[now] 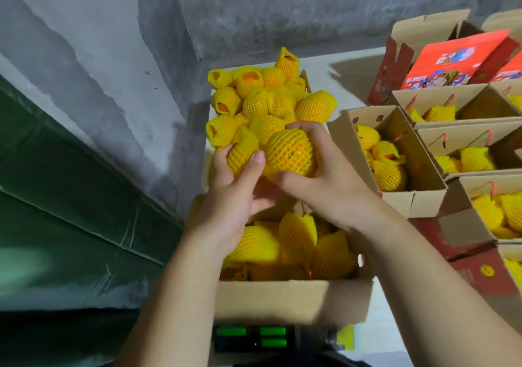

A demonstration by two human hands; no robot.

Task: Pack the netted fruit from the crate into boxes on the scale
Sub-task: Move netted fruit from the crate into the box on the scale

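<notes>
A heap of oranges in yellow foam nets fills the crate point(210, 95) at the centre back. My right hand point(327, 180) grips a large netted orange point(288, 152) above the gap between the crate and the near cardboard box point(293, 299). Beside it, my left hand point(237, 194) grips a smaller netted fruit point(243, 152). The near box holds several netted fruit point(296, 239) and sits on a scale point(254, 338) with green lit digits at the bottom edge.
To the right stand several open cardboard boxes point(412, 152) partly filled with netted fruit, with red printed boxes point(457, 58) behind them. A grey concrete wall point(113, 56) and a green ledge point(70, 197) run along the left.
</notes>
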